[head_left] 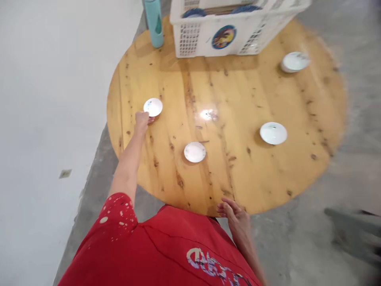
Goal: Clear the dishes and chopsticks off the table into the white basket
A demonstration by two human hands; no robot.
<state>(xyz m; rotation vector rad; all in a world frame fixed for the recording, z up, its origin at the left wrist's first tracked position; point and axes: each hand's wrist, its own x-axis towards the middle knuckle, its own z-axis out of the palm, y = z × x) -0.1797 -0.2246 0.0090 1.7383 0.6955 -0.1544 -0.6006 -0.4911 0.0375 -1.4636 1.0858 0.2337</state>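
Observation:
My left hand (143, 118) reaches to the left part of the round wooden table (232, 91) and grips the near rim of a small white bowl (153, 107), thumb on top and fingers below. Whether that bowl touches the tabletop I cannot tell. By the table's front edge is my right hand (233, 212), fingers loosely stretched and nothing in them. Between the two hands a second small white bowl (195, 152) sits on the wood. Farther right there is a wider white bowl (273, 133).
A white plastic basket (216, 37) holding blue-rimmed items stands at the table's far side, with a light blue bottle (154, 24) left of it. White bowls (295, 62), seemingly stacked, are at the far right. A pale wall (53, 79) runs along the left.

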